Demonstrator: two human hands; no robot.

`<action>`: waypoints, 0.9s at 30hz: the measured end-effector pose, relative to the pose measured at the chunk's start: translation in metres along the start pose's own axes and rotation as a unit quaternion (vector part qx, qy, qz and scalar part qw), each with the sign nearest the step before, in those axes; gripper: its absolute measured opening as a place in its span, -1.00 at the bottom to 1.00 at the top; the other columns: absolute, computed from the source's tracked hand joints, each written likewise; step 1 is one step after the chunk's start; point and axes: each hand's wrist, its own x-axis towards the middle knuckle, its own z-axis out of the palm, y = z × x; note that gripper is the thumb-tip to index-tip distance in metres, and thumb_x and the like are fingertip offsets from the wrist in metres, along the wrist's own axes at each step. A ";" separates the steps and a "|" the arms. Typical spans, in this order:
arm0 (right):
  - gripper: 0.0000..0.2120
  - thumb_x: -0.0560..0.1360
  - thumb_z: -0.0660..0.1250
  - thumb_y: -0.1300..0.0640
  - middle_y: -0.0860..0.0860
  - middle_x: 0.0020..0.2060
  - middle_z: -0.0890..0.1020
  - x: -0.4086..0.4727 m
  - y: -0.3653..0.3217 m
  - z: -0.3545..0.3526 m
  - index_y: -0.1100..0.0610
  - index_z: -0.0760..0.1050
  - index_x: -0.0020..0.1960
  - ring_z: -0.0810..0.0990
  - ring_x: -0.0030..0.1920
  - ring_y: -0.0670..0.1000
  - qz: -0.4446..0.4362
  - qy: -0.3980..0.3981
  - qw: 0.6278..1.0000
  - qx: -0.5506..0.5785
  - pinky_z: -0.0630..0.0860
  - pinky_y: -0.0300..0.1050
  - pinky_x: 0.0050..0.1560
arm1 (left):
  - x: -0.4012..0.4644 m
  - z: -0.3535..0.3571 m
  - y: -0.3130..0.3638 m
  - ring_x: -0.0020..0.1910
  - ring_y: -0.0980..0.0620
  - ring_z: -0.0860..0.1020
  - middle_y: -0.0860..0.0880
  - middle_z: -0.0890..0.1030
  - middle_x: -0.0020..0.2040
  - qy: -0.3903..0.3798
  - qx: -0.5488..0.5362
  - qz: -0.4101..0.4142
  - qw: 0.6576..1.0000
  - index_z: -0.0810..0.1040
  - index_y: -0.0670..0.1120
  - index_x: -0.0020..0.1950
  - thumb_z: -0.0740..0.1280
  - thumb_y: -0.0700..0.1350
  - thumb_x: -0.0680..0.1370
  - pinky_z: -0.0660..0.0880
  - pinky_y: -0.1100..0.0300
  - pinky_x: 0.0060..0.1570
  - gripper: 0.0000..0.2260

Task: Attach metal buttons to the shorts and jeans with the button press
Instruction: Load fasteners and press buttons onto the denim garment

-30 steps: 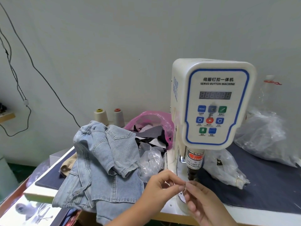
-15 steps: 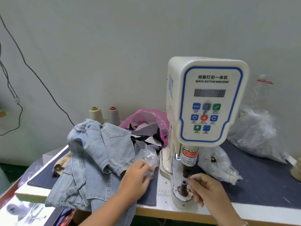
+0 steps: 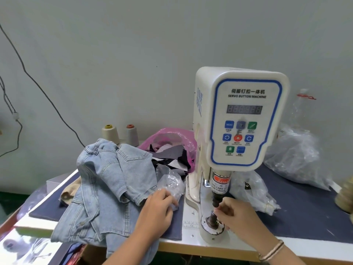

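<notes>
Right hand [image 3: 236, 213] now pinches a part at the die [image 3: 213, 219]; left hand [image 3: 158, 207] has dropped to the bag [image 3: 170, 185], fingers curled into it. Loading under way; jeans [image 3: 107, 180] not yet placed.

A garment workshop: a servo button machine [image 3: 239, 119] right of centre, piled denim [image 3: 107, 180], thread cones [image 3: 109, 131] behind.

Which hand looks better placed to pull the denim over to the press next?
Probably the left hand: it rests at the small clear bag right beside the denim pile, while the right hand is busy at the press's lower die.
</notes>
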 end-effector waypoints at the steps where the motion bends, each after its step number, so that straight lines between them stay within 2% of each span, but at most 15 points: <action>1: -0.74 0.47 0.41 0.09 -0.04 -0.40 0.55 0.002 0.000 0.000 -0.05 0.40 -0.33 0.45 -0.40 -0.19 0.000 -0.006 1.000 -0.020 0.39 -0.37 -0.31 | 0.000 0.000 -0.001 -0.04 0.16 0.41 0.14 0.45 -0.04 0.001 0.000 -0.001 1.000 0.57 0.02 -0.08 0.28 -0.20 0.50 0.38 0.22 0.05 -0.86; 5: -0.71 0.47 0.40 0.01 -0.12 -0.40 0.55 0.006 0.001 -0.001 -0.15 0.37 -0.36 0.47 -0.34 -0.20 -0.015 -0.005 0.995 -0.094 0.36 -0.41 -0.29 | 0.000 0.001 -0.001 -0.05 0.15 0.42 0.15 0.45 -0.05 0.002 -0.003 -0.001 1.000 0.57 0.02 -0.09 0.28 -0.19 0.51 0.38 0.23 0.04 -0.87; 9: -0.72 0.45 0.44 0.04 -0.35 -0.43 0.53 0.001 0.003 -0.001 -0.23 0.43 -0.32 0.50 -0.35 -0.25 -0.045 0.016 0.995 -0.083 0.38 -0.43 -0.28 | -0.001 0.001 -0.002 -0.06 0.17 0.40 0.16 0.44 -0.06 0.003 -0.006 -0.003 1.000 0.58 0.03 -0.08 0.27 -0.18 0.51 0.36 0.25 0.03 -0.87; 12: -0.91 0.47 0.42 0.05 -0.47 -0.36 0.49 -0.005 0.004 -0.001 -0.16 0.62 -0.15 0.50 -0.29 -0.27 -0.080 0.018 0.992 -0.100 0.37 -0.42 -0.26 | -0.001 0.001 -0.002 -0.07 0.17 0.40 0.17 0.44 -0.06 0.002 -0.009 -0.006 1.000 0.58 0.04 -0.08 0.26 -0.17 0.50 0.37 0.24 0.03 -0.85; 13: -0.91 0.48 0.41 0.05 -0.50 -0.34 0.48 -0.006 0.005 0.000 -0.11 0.66 -0.07 0.49 -0.26 -0.30 -0.092 0.019 0.989 -0.112 0.36 -0.43 -0.25 | -0.001 0.001 -0.002 -0.07 0.17 0.41 0.17 0.44 -0.06 0.003 -0.008 -0.006 1.000 0.58 0.04 -0.08 0.25 -0.17 0.49 0.37 0.24 0.02 -0.85; 15: -0.87 0.47 0.42 0.07 -0.44 -0.33 0.49 -0.011 0.010 0.001 -0.10 0.67 -0.02 0.48 -0.30 -0.30 -0.117 0.037 0.985 -0.121 0.34 -0.45 -0.28 | -0.001 0.001 -0.002 -0.07 0.17 0.40 0.18 0.43 -0.06 0.003 -0.007 -0.008 1.000 0.57 0.04 -0.08 0.25 -0.17 0.50 0.37 0.25 0.02 -0.85; 17: -0.85 0.44 0.44 0.10 -0.33 -0.36 0.51 -0.015 0.016 0.000 -0.14 0.66 -0.06 0.46 -0.39 -0.25 -0.138 0.074 0.982 -0.107 0.33 -0.46 -0.34 | -0.001 0.001 -0.003 -0.07 0.19 0.39 0.19 0.42 -0.06 0.005 -0.006 -0.007 1.000 0.57 0.05 -0.08 0.26 -0.17 0.51 0.35 0.28 0.01 -0.85; 18: -0.84 0.45 0.44 0.11 -0.29 -0.37 0.53 -0.015 0.019 -0.001 -0.17 0.64 -0.10 0.46 -0.41 -0.23 -0.134 0.098 0.982 -0.086 0.33 -0.45 -0.36 | -0.001 0.001 -0.003 -0.07 0.20 0.39 0.19 0.42 -0.06 0.005 -0.005 -0.008 1.000 0.57 0.06 -0.07 0.26 -0.16 0.51 0.35 0.30 0.00 -0.86; 20: -0.79 0.48 0.39 0.11 -0.20 -0.36 0.60 -0.011 0.031 -0.005 -0.22 0.59 -0.19 0.51 -0.38 -0.16 -0.069 0.133 0.988 -0.047 0.42 -0.35 -0.33 | -0.001 0.001 -0.003 -0.07 0.21 0.39 0.20 0.42 -0.06 0.001 -0.003 -0.008 1.000 0.57 0.06 -0.07 0.27 -0.16 0.52 0.34 0.31 0.01 -0.86; 23: -0.75 0.53 0.32 0.05 -0.12 -0.34 0.63 -0.004 0.053 -0.004 -0.25 0.49 -0.25 0.56 -0.29 -0.14 0.046 0.095 0.991 -0.083 0.50 -0.21 -0.21 | 0.000 0.000 -0.003 -0.08 0.19 0.43 0.17 0.46 -0.06 0.002 -0.025 -0.009 1.000 0.59 0.03 -0.06 0.28 -0.16 0.52 0.38 0.26 -0.03 -0.87; 27: -0.75 0.53 0.29 -0.01 -0.16 -0.36 0.60 -0.006 0.067 0.006 -0.29 0.37 -0.25 0.54 -0.29 -0.19 0.065 0.104 0.984 -0.130 0.39 -0.33 -0.35 | 0.009 -0.016 0.001 -0.18 0.16 0.50 0.19 0.50 -0.08 0.027 -0.119 -0.041 0.992 0.58 0.02 -0.07 0.28 -0.25 0.56 0.48 0.15 -0.16 -0.82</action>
